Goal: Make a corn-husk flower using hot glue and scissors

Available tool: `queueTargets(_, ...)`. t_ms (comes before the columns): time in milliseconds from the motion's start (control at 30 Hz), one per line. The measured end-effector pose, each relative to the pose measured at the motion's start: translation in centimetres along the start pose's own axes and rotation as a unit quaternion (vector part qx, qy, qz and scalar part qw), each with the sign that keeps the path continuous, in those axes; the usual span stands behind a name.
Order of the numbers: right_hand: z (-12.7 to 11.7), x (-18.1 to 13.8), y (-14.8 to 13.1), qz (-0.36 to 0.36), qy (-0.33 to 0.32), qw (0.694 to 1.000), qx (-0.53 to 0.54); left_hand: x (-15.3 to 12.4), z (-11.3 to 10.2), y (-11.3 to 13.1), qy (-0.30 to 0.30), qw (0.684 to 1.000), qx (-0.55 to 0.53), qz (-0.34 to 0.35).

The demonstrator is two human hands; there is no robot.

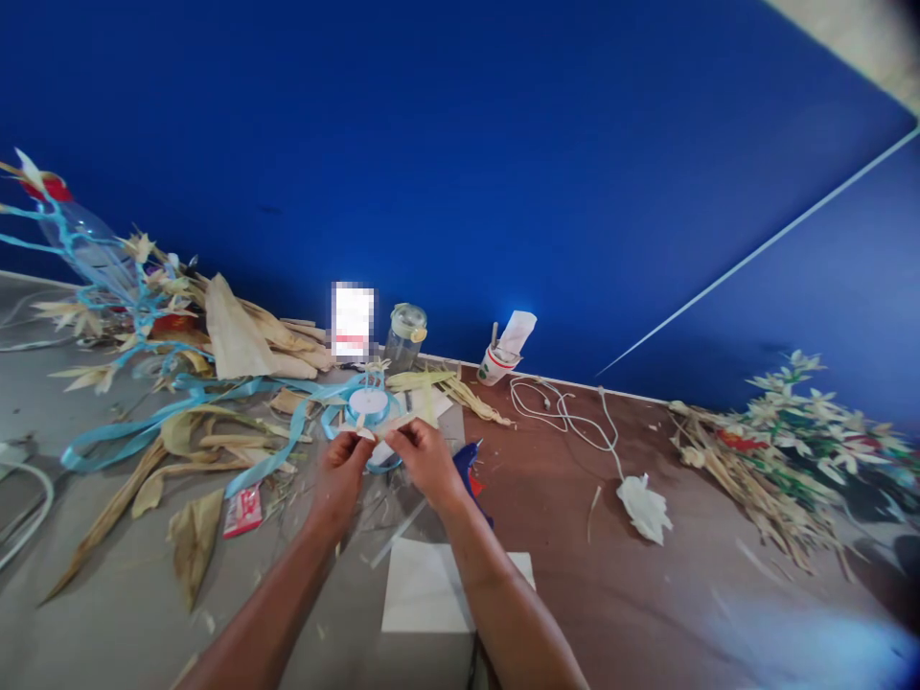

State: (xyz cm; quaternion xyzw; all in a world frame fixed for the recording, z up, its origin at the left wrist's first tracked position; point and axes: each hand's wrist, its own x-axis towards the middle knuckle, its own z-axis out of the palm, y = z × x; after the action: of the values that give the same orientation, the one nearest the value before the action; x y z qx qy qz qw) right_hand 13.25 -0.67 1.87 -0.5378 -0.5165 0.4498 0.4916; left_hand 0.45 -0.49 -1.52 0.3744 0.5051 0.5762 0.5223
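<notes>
My left hand (343, 468) pinches a small pale piece of dried husk (366, 434) between thumb and fingers. Close beside it, my right hand (425, 462) is closed too, fingertips together at the right end of what looks like the same pale piece. Just beyond both hands lies a spool of light blue ribbon (370, 402), its loose ribbon (277, 460) trailing left across the table. A glue gun with a dark blue body (467, 464) is partly hidden by my right forearm. White paper (424, 589) lies beneath my forearms.
Dried husks (265, 345) and a bottle with blue-wrapped stems (93, 249) crowd the left. A glass jar (406, 337), a cup (497, 366) and a white cable (567, 422) sit along the blue wall. Right of them are crumpled white paper (645, 510) and husk flowers (797, 431).
</notes>
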Motion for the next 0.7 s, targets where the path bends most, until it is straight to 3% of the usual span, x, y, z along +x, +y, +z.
queueTargets(333,0.43,-0.09,-0.19,0.066,0.016,0.99,0.122,-0.31,0.5,-0.11,-0.031,0.992,-0.085,-0.082)
queueTargets(500,0.79,0.14,0.16,0.085,0.1,0.981,0.14,-0.52,0.56,0.1,-0.079,0.994,-0.056,-0.05)
queueTargets(700,0.44,0.3,0.1,0.06,0.123,0.977,0.161,-0.68,0.62,0.72,-0.099,0.994,-0.018,-0.042)
